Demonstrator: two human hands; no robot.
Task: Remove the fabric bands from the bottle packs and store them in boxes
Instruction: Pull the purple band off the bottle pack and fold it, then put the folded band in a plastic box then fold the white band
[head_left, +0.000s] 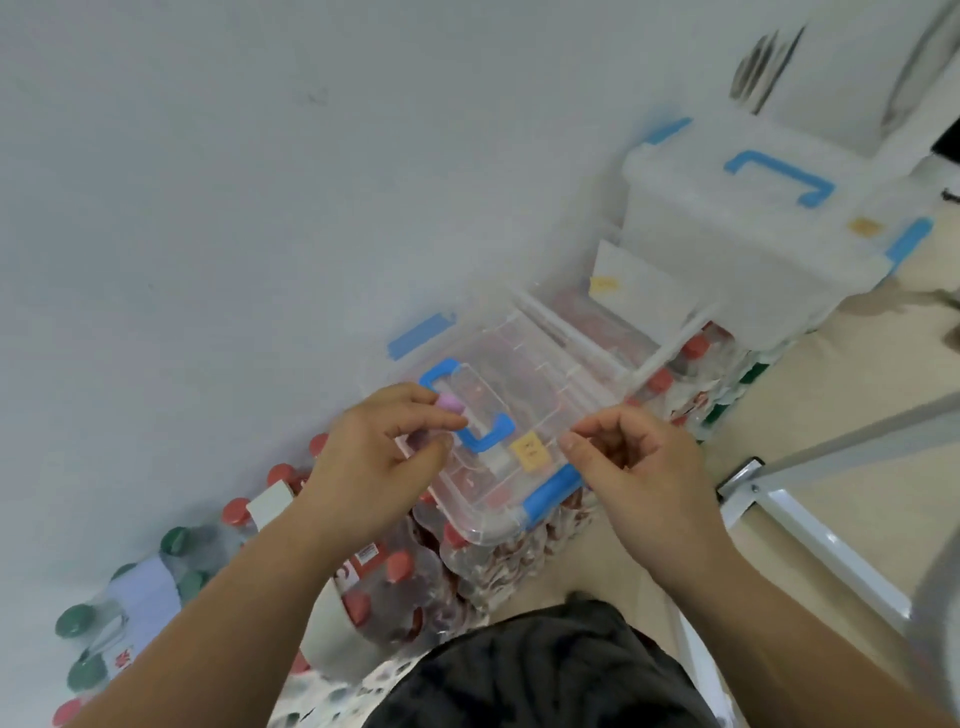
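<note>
Head | left hand (374, 457) pinches pink band (450, 402) over box (524, 358) | right hand (641, 470) fingers curled, grip unclear

Left grip (374, 457) pinches a small pink piece (450, 402) over the clear box (524, 364), which sits on red-capped bottle packs (395, 587). Right grip (639, 467) curls at its 4 o'clock.

A plain pale wall (208, 182) meets a beige floor (831, 395) under flat, even light, with a white metal frame (810, 530) standing at the right and blurred white furniture (841, 78) beyond.
</note>
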